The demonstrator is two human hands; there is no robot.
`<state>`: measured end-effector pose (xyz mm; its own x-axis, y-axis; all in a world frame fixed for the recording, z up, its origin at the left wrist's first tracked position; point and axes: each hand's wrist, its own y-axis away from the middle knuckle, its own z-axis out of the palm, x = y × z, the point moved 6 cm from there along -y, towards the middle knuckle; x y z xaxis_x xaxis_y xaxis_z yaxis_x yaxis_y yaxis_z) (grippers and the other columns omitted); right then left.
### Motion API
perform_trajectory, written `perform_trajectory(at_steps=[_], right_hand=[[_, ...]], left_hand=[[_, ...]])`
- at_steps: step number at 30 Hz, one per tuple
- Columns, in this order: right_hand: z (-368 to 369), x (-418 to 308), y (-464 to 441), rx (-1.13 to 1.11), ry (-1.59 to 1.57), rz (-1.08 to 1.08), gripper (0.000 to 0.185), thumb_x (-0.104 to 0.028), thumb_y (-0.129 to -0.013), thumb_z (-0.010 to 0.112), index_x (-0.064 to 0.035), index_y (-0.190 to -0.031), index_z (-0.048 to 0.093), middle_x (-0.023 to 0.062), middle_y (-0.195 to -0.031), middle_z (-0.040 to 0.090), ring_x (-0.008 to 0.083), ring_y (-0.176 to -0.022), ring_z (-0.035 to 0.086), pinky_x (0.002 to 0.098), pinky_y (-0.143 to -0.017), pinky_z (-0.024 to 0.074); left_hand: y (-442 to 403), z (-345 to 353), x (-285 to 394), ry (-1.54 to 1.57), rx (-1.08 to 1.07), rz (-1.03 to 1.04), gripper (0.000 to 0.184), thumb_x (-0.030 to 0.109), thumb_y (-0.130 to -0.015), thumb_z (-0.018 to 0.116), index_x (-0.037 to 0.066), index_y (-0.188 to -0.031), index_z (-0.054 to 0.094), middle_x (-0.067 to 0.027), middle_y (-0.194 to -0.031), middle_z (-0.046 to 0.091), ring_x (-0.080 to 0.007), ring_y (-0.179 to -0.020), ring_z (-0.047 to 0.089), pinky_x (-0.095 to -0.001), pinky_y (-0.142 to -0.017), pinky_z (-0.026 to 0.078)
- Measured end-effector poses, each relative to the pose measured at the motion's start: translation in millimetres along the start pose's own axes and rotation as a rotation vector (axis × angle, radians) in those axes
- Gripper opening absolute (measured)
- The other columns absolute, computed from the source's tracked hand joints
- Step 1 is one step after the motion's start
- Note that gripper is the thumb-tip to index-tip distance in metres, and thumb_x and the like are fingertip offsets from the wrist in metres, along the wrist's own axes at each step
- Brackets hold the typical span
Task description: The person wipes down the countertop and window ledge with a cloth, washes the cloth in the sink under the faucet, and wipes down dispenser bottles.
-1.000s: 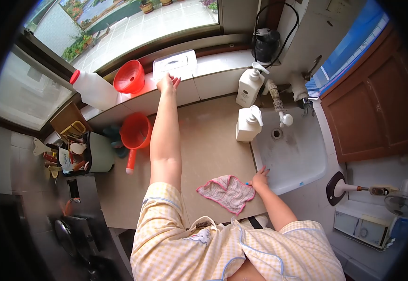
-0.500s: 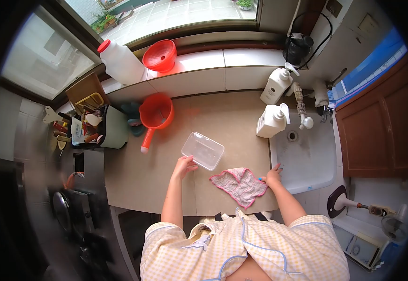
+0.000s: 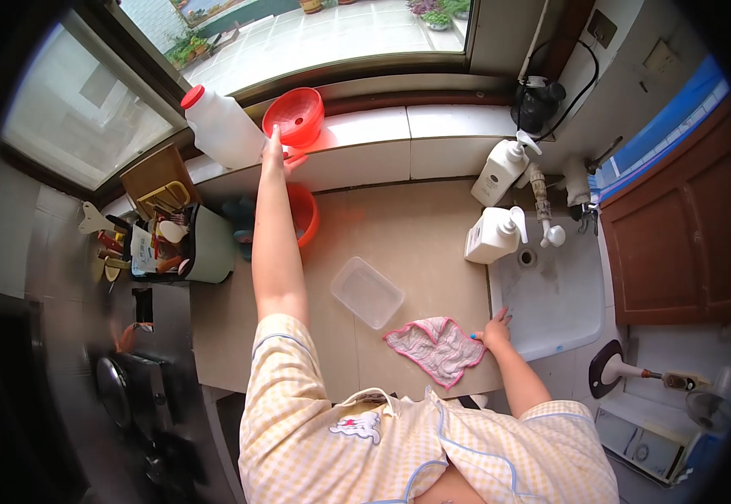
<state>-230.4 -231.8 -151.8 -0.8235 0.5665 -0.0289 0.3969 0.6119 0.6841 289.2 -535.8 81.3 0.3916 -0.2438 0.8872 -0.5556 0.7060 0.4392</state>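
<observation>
My left hand (image 3: pixel 276 160) reaches far forward to the window ledge, fingers spread, at the near side of a red plastic bowl (image 3: pixel 290 118) with a dark spot in its middle. Whether it touches the bowl is hard to make out. Just left of this hand stands a white translucent jug (image 3: pixel 221 126) with a red cap. My right hand (image 3: pixel 495 328) rests with fingers apart on the sink's near left edge, beside a pink-edged cloth (image 3: pixel 437 351). A clear plastic container (image 3: pixel 367 292) lies on the counter. My left forearm partly hides a red dipper (image 3: pixel 305 218).
Two white pump bottles (image 3: pixel 493 235) stand by the sink (image 3: pixel 550 311) and its faucet (image 3: pixel 552 235). On the left is a utensil holder (image 3: pixel 206 244) full of kitchen tools. A window frame (image 3: pixel 340 63) runs behind the ledge.
My left hand has left the clear container and stretched forward to the red bowl on the ledge. My right hand has stayed at the sink edge.
</observation>
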Motion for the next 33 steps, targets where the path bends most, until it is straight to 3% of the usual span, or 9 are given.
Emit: perform_trajectory(at_steps=[2, 8, 11, 16, 20, 28, 30, 32, 33], right_hand=[[-4.4, 0.5, -4.6, 0.04, 0.03, -0.016, 0.128, -0.044, -0.053, 0.078, -0.0049, -0.133, -0.014, 0.0258, -0.138, 0.008, 0.0403, -0.115, 0.038, 0.0378, -0.092, 0.0389], [-0.1, 3.1, -2.8, 0.028, 0.06, -0.021, 0.127, -0.044, -0.052, 0.078, -0.0032, -0.133, -0.012, 0.0254, -0.138, 0.012, 0.0371, -0.112, 0.043, 0.0366, -0.089, 0.0412], [-3.9, 0.4, -0.5, 0.022, 0.044, -0.003, 0.126, -0.043, -0.053, 0.078, -0.0035, -0.133, -0.012, 0.0252, -0.138, 0.012, 0.0377, -0.112, 0.042, 0.037, -0.089, 0.0411], [-6.3, -0.5, -0.4, 0.014, 0.07, -0.012, 0.125, -0.043, -0.053, 0.078, -0.003, -0.133, -0.011, 0.0261, -0.137, 0.012, 0.0373, -0.113, 0.042, 0.0364, -0.09, 0.0411], [-10.7, -2.6, 2.2, -0.006, 0.076, -0.051, 0.123, -0.04, -0.057, 0.076, 0.0, -0.132, -0.012, 0.0279, -0.137, 0.01, 0.0366, -0.118, 0.036, 0.0384, -0.093, 0.0374], [-18.7, -9.8, 14.9, -0.009, 0.05, -0.053, 0.122, -0.04, -0.058, 0.076, -0.0035, -0.133, -0.013, 0.0266, -0.138, 0.006, 0.0374, -0.117, 0.038, 0.0393, -0.093, 0.0372], [-19.2, -9.2, 14.6, -0.01, 0.027, -0.047, 0.12, -0.038, -0.06, 0.076, -0.0036, -0.132, -0.014, 0.0262, -0.138, 0.006, 0.0373, -0.117, 0.037, 0.0398, -0.094, 0.0368], [-16.0, -5.0, 15.8, 0.039, 0.01, -0.08, 0.118, -0.036, -0.06, 0.075, -0.0036, -0.133, -0.012, 0.0262, -0.138, 0.007, 0.0367, -0.119, 0.034, 0.0396, -0.095, 0.0355], [-16.3, -5.1, 15.6, 0.089, -0.006, -0.111, 0.116, -0.034, -0.061, 0.075, -0.0035, -0.133, -0.01, 0.0263, -0.138, 0.009, 0.036, -0.121, 0.032, 0.0394, -0.096, 0.0343]], left_hand=[[-36.7, 19.6, -3.8, 0.201, -0.258, 0.01, 0.051, 0.029, -0.083, 0.048, 0.001, -0.123, 0.032, -0.0246, -0.116, 0.041, -0.0401, -0.097, 0.051, -0.0516, -0.071, 0.05], [-21.7, 1.4, 3.7, 0.194, -0.195, 0.164, 0.03, 0.004, -0.08, 0.038, -0.008, -0.106, 0.044, -0.0225, -0.105, 0.05, -0.0321, -0.09, 0.056, -0.0489, -0.066, 0.053], [55.6, -46.2, -10.7, 0.201, -0.456, 0.139, 0.029, 0.004, -0.08, 0.042, -0.002, -0.108, 0.044, -0.0137, -0.104, 0.052, -0.0288, -0.091, 0.055, -0.0447, -0.073, 0.051], [160.5, -179.4, -127.7, 0.079, -0.322, -0.052, 0.035, 0.001, -0.078, 0.046, 0.004, -0.113, 0.044, -0.0054, -0.097, 0.054, -0.0146, -0.077, 0.055, -0.0289, -0.068, 0.051], [207.0, -264.2, -252.7, 0.113, -0.148, -0.234, 0.029, 0.004, -0.08, 0.045, 0.002, -0.109, 0.046, -0.0122, -0.103, 0.054, -0.0253, -0.093, 0.055, -0.0414, -0.071, 0.052], [222.4, -288.1, -282.4, 0.135, -0.041, -0.153, 0.032, 0.01, -0.081, 0.046, 0.003, -0.112, 0.042, -0.0132, -0.105, 0.053, -0.0258, -0.092, 0.056, -0.0426, -0.068, 0.052], [223.2, -286.9, -276.4, -0.048, 0.011, -0.25, 0.037, 0.017, -0.08, 0.05, 0.003, -0.113, 0.041, -0.0137, -0.11, 0.049, -0.026, -0.094, 0.054, -0.0429, -0.065, 0.051], [215.4, -293.6, -263.5, -0.215, 0.114, -0.318, 0.051, 0.029, -0.078, 0.056, 0.001, -0.117, 0.038, -0.017, -0.114, 0.045, -0.0307, -0.102, 0.048, -0.0451, -0.076, 0.046], [212.3, -293.1, -218.2, -0.634, 0.319, -0.033, 0.058, 0.033, -0.076, 0.058, 0.0, -0.118, 0.036, -0.0188, -0.115, 0.044, -0.0334, -0.105, 0.045, -0.0446, -0.083, 0.041]])
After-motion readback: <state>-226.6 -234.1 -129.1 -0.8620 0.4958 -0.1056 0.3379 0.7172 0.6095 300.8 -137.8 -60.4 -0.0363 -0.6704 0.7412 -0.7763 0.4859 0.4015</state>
